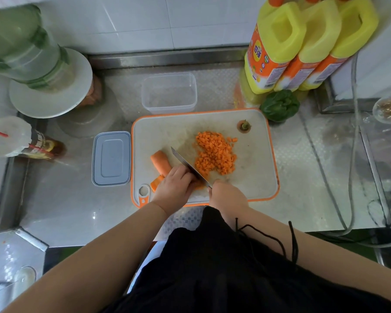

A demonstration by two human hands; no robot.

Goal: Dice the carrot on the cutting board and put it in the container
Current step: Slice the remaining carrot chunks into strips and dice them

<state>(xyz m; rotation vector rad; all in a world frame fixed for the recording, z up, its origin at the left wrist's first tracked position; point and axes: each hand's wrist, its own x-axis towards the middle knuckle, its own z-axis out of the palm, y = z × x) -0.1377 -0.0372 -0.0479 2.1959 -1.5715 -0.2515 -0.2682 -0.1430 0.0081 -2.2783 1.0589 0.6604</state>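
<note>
Our right hand (227, 195) has its grip wrapped on the steel knife (187, 164); our left hand (174, 186) pins the orange carrot chunk (160, 162) on the orange-rimmed white cutting board (255, 177). Knuckles touch the blade: a slip could nick them.

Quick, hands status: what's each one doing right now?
Left hand: fingers curled, holding down the carrot piece on the cutting board.
Right hand: gripping the knife handle.
</note>
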